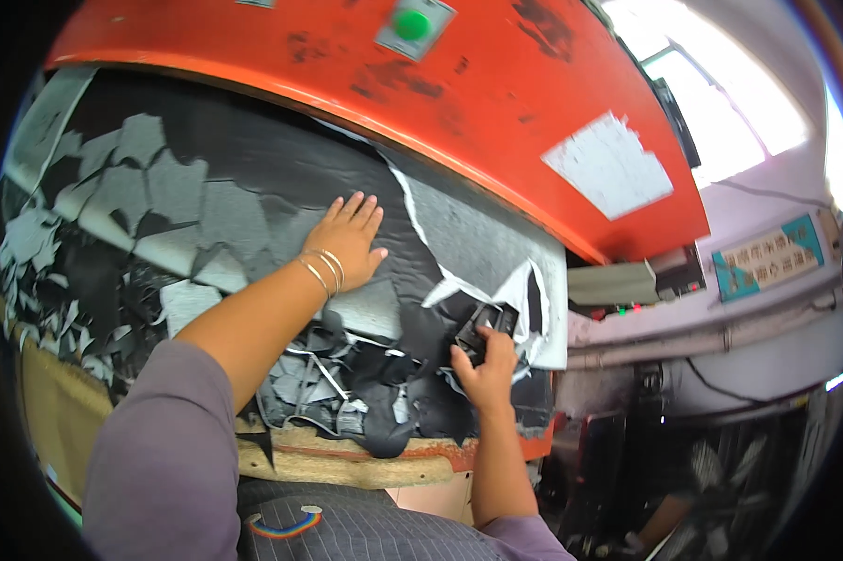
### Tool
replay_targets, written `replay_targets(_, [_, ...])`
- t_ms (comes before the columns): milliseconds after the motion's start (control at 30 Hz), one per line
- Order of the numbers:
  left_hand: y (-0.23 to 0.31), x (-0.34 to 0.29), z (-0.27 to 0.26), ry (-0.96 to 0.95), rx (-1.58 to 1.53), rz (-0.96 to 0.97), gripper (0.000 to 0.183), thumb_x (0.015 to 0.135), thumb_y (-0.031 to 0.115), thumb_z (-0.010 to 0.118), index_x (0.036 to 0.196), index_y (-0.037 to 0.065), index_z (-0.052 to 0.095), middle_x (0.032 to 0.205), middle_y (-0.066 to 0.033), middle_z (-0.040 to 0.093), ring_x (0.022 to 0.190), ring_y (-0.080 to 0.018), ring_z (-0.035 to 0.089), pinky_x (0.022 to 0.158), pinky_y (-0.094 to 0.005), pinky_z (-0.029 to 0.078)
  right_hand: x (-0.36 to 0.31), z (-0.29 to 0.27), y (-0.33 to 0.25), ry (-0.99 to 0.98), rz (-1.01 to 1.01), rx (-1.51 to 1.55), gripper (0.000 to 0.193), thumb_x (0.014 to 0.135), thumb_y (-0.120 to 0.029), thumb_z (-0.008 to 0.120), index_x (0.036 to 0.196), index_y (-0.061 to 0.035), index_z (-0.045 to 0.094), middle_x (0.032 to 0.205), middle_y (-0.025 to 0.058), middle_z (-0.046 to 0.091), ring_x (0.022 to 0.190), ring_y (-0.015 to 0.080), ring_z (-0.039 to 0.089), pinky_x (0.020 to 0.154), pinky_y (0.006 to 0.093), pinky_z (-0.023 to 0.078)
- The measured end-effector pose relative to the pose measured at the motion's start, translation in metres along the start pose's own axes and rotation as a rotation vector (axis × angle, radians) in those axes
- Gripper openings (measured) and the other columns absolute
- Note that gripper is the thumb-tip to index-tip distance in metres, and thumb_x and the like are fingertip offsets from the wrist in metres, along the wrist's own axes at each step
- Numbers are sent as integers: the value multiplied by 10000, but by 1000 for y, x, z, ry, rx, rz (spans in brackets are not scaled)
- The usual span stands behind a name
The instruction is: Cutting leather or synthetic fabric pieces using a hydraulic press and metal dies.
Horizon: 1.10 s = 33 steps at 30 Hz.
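The left hand lies flat on the wide, thin black sheet, which looks like soft leather or cloth. Its palm is down and its fingers are a little apart, holding nothing. The right hand is closed on a small black box-shaped frame, which looks hard. The frame is at the right end of the table, by the sheet's torn white edge.

To do this well, I think the left hand should press gently and smooth out the little wrinkles near it. The right hand should hold the frame by its sides and keep it level, with fingertips away from its bottom rim. The loose black and grey scraps in front should not get under it. Both hands should stay clear of the big orange metal beam behind.
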<state>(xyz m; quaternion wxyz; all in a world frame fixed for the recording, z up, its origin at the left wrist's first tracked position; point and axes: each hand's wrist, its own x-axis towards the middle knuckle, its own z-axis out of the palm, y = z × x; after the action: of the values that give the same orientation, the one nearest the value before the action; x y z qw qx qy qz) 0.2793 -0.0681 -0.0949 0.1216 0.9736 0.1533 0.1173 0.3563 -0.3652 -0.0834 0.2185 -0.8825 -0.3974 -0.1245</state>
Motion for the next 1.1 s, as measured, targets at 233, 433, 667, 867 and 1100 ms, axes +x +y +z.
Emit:
replay_targets(233, [85,-6,25,-63,-25,189,606,926,380,454,1412,23,396,1507,-155,325,1412,-358,232,1152,-504,146,10,2,16,-3,69,-12,688,692,-377,741,1222,-5,508,990,133,550,939,313,533,822,433,372])
replay_targets(433, [84,-24,5,-233,-98,243,572,928,368,446,1404,50,422,1512,-121,330,1416,-360,220,1146,-535,129,34,-17,10,-192,126,173,688,659,-357,783,1209,-11,557,940,149,596,894,299,581,767,419,451])
replay_targets(667, [94,-62,8,7,-214,263,527,902,314,506,1312,-17,491,1405,-203,441,1351,-350,345,1120,-453,255,93,-7,-58,-164,-168,321,580,688,-311,781,1139,-5,582,953,165,592,891,329,575,778,411,460])
replay_targets(867, [97,-70,5,-226,-479,137,329,869,227,565,1101,-1,616,1158,-179,608,1138,-317,532,981,-430,397,118,42,-110,-275,-284,191,606,697,-367,758,1165,-27,581,971,153,597,953,318,568,847,421,434])
replay_targets(1100, [94,-82,23,-16,-258,262,321,900,232,524,1120,20,621,1176,-157,606,1132,-282,538,984,-433,378,120,65,-124,-308,-233,114,538,768,-373,724,1166,-41,579,1047,163,596,1032,339,544,899,427,411])
